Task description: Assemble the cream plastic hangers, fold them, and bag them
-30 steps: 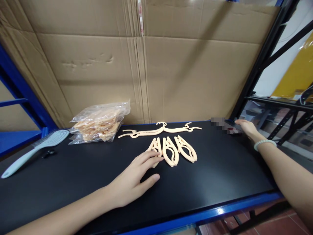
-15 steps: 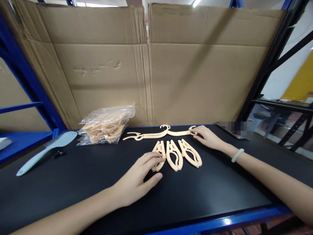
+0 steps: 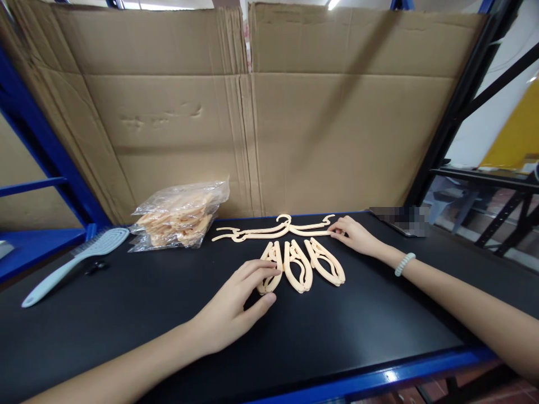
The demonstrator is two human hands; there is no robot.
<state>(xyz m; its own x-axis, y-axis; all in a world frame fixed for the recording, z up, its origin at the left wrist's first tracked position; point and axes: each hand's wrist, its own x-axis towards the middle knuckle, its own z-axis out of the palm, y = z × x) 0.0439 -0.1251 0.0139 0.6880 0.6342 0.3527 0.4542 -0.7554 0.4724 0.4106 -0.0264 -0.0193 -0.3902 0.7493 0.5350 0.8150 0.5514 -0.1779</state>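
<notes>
Two unfolded cream-coloured plastic clothes hangers (image 3: 265,231) lie overlapped at the back of the black table. My right hand (image 3: 352,235), with a beaded bracelet at the wrist, pinches the right arm tip of the nearer hanger. The other hanger's right arm ends in a small hook (image 3: 327,219) just behind it. In front lie three folded hangers: a left one (image 3: 266,285), a middle one (image 3: 307,275) and a right one (image 3: 336,266). My left hand (image 3: 236,303) hovers or rests at the left one, fingers apart, partly covering it; contact is unclear.
A clear plastic bag (image 3: 179,216) of folded hangers sits at the back left. Beside it lie a pale blue hairbrush (image 3: 76,266) and a small dark item (image 3: 96,267). A flat, partly blurred object (image 3: 400,221) lies far right. Cardboard (image 3: 337,140) walls the back.
The right arm of the nearer hanger has swung towards me, parting from the arm behind it, with my right hand at its tip. My left hand has barely moved.
</notes>
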